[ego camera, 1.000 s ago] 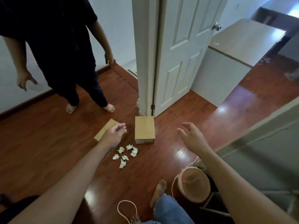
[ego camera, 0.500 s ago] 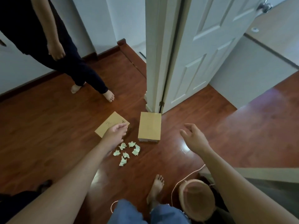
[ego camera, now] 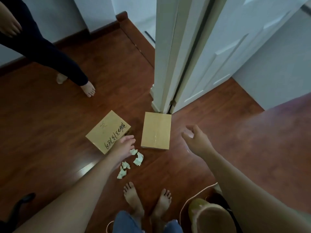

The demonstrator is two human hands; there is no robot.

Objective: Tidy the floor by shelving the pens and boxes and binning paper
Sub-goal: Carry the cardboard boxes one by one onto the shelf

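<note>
Two brown cardboard boxes lie on the wooden floor: a flat box with black handwriting (ego camera: pixel 107 131) on the left and a plain taller box (ego camera: pixel 156 130) by the door frame. Several crumpled pale paper scraps (ego camera: pixel 138 159) sit just in front of them. My left hand (ego camera: pixel 123 146) reaches down with loose fingers over the written box's near corner and the scraps, holding nothing. My right hand (ego camera: pixel 196 139) hovers open to the right of the plain box. No pens are visible.
Another person's legs and bare feet (ego camera: pixel 88 89) stand at the back left. A white door frame and door (ego camera: pixel 170 64) rise behind the boxes. My own bare feet (ego camera: pixel 146 200) are below. A tan round bin (ego camera: pixel 212 217) with a cord sits at the lower right.
The view has tipped down and closer to the floor. My left hand has dropped lower over the scraps and the box corner; my right hand stays open beside the plain box.
</note>
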